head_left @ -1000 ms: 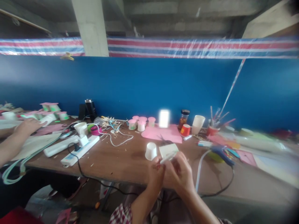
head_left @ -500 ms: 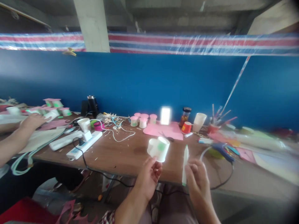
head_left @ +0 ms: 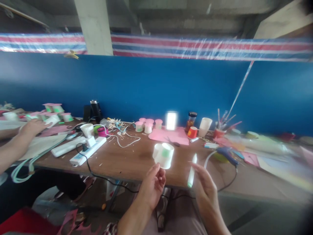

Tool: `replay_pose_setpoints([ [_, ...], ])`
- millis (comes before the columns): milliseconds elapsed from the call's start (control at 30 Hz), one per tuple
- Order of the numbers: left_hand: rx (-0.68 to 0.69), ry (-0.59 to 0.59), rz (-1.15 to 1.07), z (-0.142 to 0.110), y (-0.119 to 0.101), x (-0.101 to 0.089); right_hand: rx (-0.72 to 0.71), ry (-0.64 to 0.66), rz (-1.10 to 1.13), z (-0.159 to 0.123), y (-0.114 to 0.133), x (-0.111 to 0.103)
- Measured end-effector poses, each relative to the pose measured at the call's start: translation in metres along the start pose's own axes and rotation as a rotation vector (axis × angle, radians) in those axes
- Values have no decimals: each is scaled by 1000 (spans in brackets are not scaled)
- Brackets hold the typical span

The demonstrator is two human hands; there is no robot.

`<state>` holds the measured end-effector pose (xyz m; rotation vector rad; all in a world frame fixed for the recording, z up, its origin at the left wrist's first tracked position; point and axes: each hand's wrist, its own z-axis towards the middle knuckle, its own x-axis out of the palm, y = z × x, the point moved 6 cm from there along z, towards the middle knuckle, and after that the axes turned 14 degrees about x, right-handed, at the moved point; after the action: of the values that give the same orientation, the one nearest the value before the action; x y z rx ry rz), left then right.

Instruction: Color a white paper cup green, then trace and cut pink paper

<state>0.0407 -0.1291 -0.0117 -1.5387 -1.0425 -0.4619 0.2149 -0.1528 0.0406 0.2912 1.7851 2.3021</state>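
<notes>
My left hand [head_left: 154, 186] is closed on the rim of a white paper cup [head_left: 168, 160] with a green patch coloured on its side. Just behind and left of it, another white paper cup [head_left: 156, 150] stands on the table, partly covered by the held one. In my right hand [head_left: 206, 187], a white marker [head_left: 192, 171] with a green end is pinched between thumb and fingers, tilted nearly upright. The two hands are apart, both above the table's front edge. Scissors [head_left: 173, 142] lie on a pink sheet [head_left: 179, 134] beyond the cups.
Several pink-topped cups [head_left: 148, 127] stand at the back. A jar [head_left: 192, 120], a red cup [head_left: 192, 132] and a brush holder [head_left: 219, 133] are to the right, near a blue glue gun [head_left: 227, 155]. A power strip [head_left: 89, 151] lies left; a co-worker's hand [head_left: 33, 128] works beyond it.
My hands were close together around the marker; they have moved apart. The held cup has been turned so its green patch shows. Since half a second ago, the marker has tilted slightly.
</notes>
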Motion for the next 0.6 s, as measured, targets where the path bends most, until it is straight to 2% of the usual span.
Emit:
replay_pose_setpoints([
  [100, 106, 100, 123, 4, -4, 0, -13, -21, 37, 0, 3, -3],
  [233, 512, 369, 595, 3, -38, 13, 50, -165, 66, 1, 5, -16],
  [333, 784, 552, 887, -7, -64, 31, 117, -156, 115, 4, 1, -19],
  [400, 846, 626, 960, -12, -73, 39, 147, -115, 100, 5, -3, -16],
  [500, 831, 688, 981, -16, -76, 45, 161, -63, 14, 4, -8, -11],
  [600, 807, 670, 994, -16, -72, 43, 149, -4, -54, 0, -11, -5],
])
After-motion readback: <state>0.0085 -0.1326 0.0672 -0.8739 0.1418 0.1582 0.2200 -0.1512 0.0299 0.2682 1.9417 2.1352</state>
